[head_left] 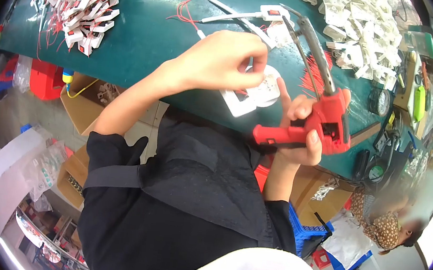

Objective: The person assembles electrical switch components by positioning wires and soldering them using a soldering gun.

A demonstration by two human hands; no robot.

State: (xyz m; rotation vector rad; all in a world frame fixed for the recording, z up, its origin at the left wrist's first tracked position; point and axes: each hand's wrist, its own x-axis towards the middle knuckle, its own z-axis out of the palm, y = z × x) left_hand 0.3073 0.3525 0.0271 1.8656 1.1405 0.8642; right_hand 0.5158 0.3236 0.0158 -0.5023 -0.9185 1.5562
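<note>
A red soldering gun (pixel 328 123) with a long metal tip pointing away is gripped in my right hand (pixel 301 136), whose fingers wrap round its body. One finger of that hand reaches toward a white round plastic part (pixel 267 92). My left hand (pixel 224 59) is closed in a pinch above this part; what sits between thumb and fingertip is too small to make out. Below my left hand, a white square plastic housing (pixel 239 106) lies at the table's near edge, partly covered by the hand.
White switch housings with red wires (pixel 90 3) are heaped at the left of the green table (pixel 143 32). White plastic shells (pixel 362 29) pile up at the right, near red wires (pixel 315 71) and a tape roll (pixel 379 101). Cardboard boxes (pixel 321 193) stand below. Another person (pixel 386 229) sits at right.
</note>
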